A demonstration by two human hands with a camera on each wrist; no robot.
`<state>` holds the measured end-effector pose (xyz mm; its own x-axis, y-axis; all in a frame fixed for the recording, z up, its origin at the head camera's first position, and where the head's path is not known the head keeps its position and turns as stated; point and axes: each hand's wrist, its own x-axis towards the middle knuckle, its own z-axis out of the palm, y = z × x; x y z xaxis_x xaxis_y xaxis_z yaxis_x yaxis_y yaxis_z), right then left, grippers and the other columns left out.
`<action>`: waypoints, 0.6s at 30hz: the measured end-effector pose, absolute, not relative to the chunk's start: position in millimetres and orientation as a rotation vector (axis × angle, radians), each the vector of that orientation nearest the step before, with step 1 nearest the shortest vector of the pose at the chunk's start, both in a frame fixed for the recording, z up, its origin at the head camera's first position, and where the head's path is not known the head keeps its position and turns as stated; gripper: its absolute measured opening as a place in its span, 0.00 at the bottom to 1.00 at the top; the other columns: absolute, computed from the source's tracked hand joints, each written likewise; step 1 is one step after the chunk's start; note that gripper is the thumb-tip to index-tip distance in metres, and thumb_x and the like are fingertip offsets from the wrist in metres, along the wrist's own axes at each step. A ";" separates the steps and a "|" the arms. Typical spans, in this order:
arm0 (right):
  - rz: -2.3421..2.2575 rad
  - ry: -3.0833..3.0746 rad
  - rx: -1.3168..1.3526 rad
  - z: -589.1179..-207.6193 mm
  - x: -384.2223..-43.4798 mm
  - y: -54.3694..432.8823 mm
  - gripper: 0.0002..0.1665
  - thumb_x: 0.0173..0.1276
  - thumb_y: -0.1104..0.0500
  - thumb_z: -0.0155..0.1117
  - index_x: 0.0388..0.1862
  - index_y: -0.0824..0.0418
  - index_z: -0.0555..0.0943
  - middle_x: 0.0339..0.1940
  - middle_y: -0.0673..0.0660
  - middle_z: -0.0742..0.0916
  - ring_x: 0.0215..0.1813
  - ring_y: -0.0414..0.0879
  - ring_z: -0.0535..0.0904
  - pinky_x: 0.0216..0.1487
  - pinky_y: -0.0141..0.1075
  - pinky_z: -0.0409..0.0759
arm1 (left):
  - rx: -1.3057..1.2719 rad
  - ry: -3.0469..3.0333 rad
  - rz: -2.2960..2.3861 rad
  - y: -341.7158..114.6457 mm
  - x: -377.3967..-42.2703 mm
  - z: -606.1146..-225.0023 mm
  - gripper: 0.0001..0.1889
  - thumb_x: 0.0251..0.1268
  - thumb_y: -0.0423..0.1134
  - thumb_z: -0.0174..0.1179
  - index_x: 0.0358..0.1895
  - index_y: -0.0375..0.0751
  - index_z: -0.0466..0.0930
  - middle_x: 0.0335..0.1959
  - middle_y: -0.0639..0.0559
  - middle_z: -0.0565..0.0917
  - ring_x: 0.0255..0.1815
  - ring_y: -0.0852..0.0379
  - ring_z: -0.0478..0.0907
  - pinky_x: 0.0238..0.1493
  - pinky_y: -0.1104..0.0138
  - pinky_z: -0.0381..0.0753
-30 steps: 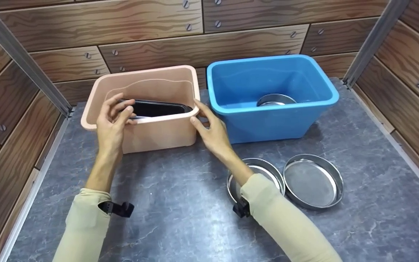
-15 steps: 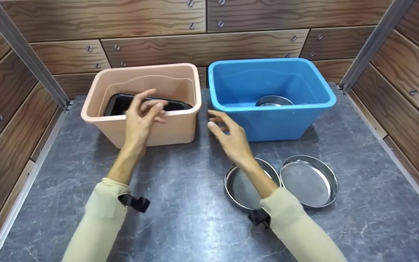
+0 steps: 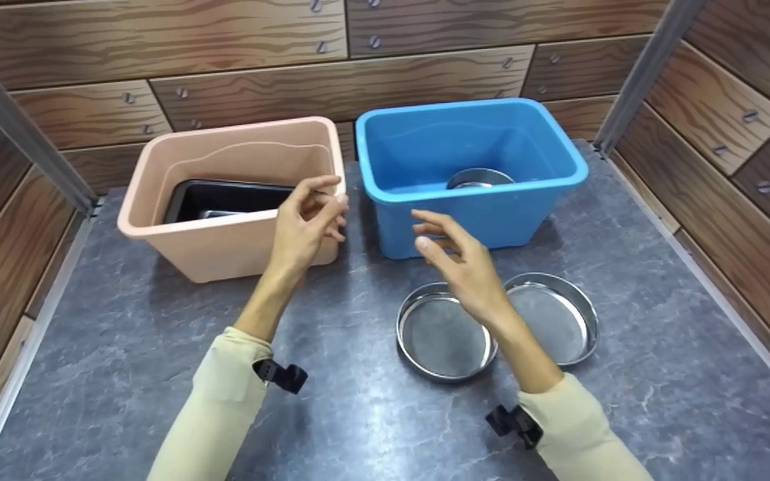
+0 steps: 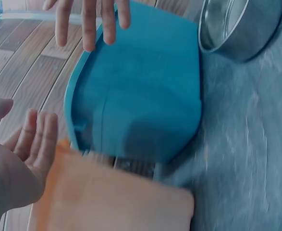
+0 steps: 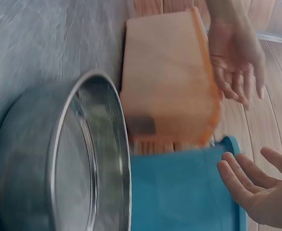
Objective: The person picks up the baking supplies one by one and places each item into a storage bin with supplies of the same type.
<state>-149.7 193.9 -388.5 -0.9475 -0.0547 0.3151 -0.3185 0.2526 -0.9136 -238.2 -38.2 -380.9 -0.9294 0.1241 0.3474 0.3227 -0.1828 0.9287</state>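
Note:
My left hand [image 3: 301, 224] hovers in front of the right end of the peach bin [image 3: 191, 247], fingers loosely bent and holding nothing. A black rectangular tray [image 3: 224, 196] lies inside that bin, its right end hidden behind the hand. In front of the blue bin [image 3: 452, 220] my right hand [image 3: 468, 274] hangs in the air with relaxed fingers and nothing in them. Two round metal sieves stand on the table: the left sieve [image 3: 442, 337] below my right hand, the right sieve [image 3: 549, 321] partly covered by my wrist. Inside the blue bin sits another round metal rim [image 3: 480, 178].
The grey marbled table [image 3: 124, 374] is walled at the back and sides by wood-patterned panels [image 3: 238, 100]. Both bins stand near the back wall with a narrow gap between them. Metal posts [image 3: 31, 127] mark the rear corners.
Both hands have left the peach bin and moved right, the left across its front, the right toward the front of the blue bin. The black tray stays in the peach bin.

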 end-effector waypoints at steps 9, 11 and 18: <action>1.875 -2.217 0.340 -393.9 -123.9 236.2 0.24 0.78 0.64 0.63 0.71 0.57 0.78 0.63 0.56 0.84 0.63 0.54 0.82 0.65 0.39 0.83 | -0.464 -2.219 -2.109 -3.3 -227.8 -390.8 0.28 0.68 0.39 0.71 0.70 0.45 0.76 0.44 0.44 0.86 0.32 0.46 0.86 0.27 0.62 0.90; 1.882 -2.207 0.320 -396.4 -118.4 245.3 0.25 0.77 0.66 0.62 0.71 0.57 0.78 0.63 0.57 0.84 0.62 0.54 0.82 0.65 0.38 0.83 | -0.490 -2.236 -2.132 4.7 -228.2 -394.5 0.30 0.68 0.40 0.70 0.72 0.48 0.74 0.48 0.43 0.84 0.33 0.48 0.86 0.28 0.60 0.91; 1.816 -2.210 0.269 -400.7 -103.2 280.4 0.28 0.76 0.70 0.62 0.72 0.59 0.77 0.63 0.58 0.84 0.61 0.51 0.84 0.62 0.36 0.84 | -0.518 -2.244 -2.174 22.4 -233.8 -400.6 0.35 0.70 0.41 0.70 0.77 0.53 0.68 0.51 0.40 0.77 0.35 0.48 0.86 0.31 0.58 0.91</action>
<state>-103.2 280.4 -400.7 -0.9469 0.0260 0.3204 -0.3093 0.1980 -0.9301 -233.8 22.4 -400.6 -0.9463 0.2494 0.2060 0.2138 0.0044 0.9769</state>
